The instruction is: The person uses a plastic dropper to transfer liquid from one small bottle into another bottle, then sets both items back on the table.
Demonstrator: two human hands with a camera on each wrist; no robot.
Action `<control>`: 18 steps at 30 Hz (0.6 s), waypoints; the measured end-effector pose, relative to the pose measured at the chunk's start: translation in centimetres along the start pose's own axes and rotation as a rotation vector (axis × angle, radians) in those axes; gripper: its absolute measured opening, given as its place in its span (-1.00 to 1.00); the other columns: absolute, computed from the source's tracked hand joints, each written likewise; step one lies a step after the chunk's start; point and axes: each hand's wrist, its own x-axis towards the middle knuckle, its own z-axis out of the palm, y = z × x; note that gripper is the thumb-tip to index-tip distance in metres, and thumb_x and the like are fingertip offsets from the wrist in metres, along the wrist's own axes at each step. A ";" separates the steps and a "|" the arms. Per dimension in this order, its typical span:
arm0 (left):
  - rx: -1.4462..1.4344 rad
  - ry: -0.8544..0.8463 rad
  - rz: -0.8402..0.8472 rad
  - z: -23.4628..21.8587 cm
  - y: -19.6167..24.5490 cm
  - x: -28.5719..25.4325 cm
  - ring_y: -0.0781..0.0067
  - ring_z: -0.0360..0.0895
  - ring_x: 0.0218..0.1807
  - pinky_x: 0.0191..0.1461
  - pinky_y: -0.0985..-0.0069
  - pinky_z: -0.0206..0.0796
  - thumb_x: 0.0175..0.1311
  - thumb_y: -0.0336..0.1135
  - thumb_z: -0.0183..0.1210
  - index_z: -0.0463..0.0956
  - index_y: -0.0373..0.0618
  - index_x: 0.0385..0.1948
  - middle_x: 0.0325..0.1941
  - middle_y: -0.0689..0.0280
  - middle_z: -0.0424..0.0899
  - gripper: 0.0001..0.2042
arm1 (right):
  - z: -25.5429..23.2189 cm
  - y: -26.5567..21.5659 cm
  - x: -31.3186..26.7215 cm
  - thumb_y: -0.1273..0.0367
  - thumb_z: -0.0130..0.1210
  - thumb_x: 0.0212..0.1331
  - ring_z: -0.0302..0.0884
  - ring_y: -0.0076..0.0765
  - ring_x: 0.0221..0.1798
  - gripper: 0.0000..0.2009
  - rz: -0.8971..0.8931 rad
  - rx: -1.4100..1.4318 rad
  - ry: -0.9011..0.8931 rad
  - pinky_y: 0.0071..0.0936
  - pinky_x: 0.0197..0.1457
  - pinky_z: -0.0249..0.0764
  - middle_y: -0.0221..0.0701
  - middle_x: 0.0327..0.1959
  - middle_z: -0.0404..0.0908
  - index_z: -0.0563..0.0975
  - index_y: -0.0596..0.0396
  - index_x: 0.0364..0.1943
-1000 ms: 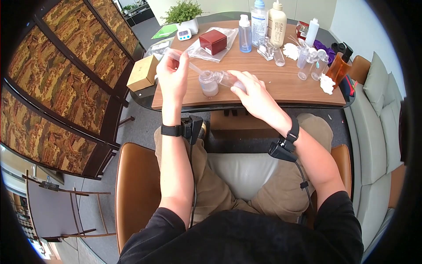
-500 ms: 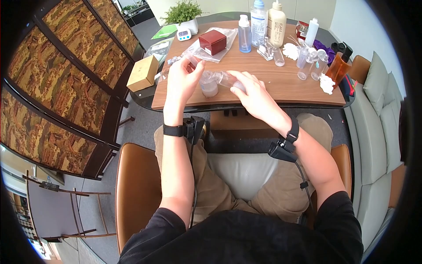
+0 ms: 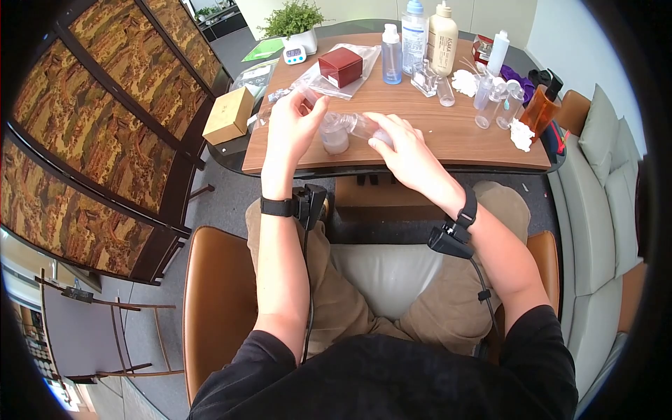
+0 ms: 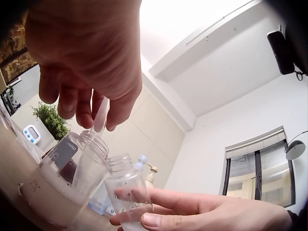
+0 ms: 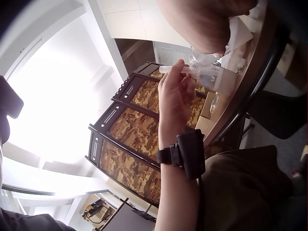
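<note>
My left hand [image 3: 295, 126] pinches a slim translucent plastic tube [image 4: 100, 118] between thumb and fingers. The tube's lower end goes into the mouth of a clear wide-necked bottle [image 3: 334, 140], which stands on the table with cloudy, foamy liquid inside. In the right wrist view, the tube's upper end [image 5: 168, 70] sticks out past the left hand. My right hand [image 3: 402, 143] grips a smaller clear bottle [image 4: 126, 185] with a threaded, uncapped neck. In the head view that bottle lies tilted, its neck right beside the wide-necked bottle's mouth. Droplets cling to its inner wall.
Beyond the hands are a dark red box [image 3: 341, 67] on a clear bag, a blue pump bottle [image 3: 392, 59] and a cream bottle [image 3: 442, 42]. Several clear bottles, crumpled tissue [image 3: 521, 135] and an amber bottle [image 3: 537, 110] stand rightward. A cardboard box [image 3: 228, 116] sits left.
My left hand has shifted right and closer to the wide-necked bottle, bringing the tube down into it. The right hand and its bottle stay in place.
</note>
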 end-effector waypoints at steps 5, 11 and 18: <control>-0.007 -0.001 -0.013 0.1 -0.1 0.0 0.52 0.49 -0.46 -0.29 0.40 0.36 0.41 -0.09 0.40 0.75 -0.27 -0.24 -0.52 0.30 0.65 -0.66 | -0.1 0.0 0.0 0.32 0.18 0.54 0.51 0.06 0.42 -0.51 0.006 -0.004 -0.004 0.10 0.48 0.35 -0.16 0.26 0.62 0.49 0.01 0.50; -0.020 0.007 0.003 0.2 -0.4 0.1 0.52 0.50 -0.47 -0.30 0.40 0.36 0.41 -0.08 0.40 0.75 -0.28 -0.24 -0.52 0.29 0.65 -0.65 | 0.0 0.1 0.0 0.32 0.19 0.54 0.51 0.06 0.42 -0.51 0.004 0.001 -0.006 0.10 0.49 0.35 -0.16 0.27 0.62 0.50 0.01 0.50; -0.027 0.001 -0.006 0.1 -0.3 0.0 0.55 0.49 -0.47 -0.31 0.41 0.35 0.42 -0.08 0.40 0.76 -0.27 -0.24 -0.53 0.31 0.66 -0.66 | 0.0 0.1 0.1 0.32 0.19 0.54 0.51 0.07 0.43 -0.51 0.009 0.000 -0.008 0.09 0.48 0.35 -0.15 0.27 0.62 0.50 0.02 0.50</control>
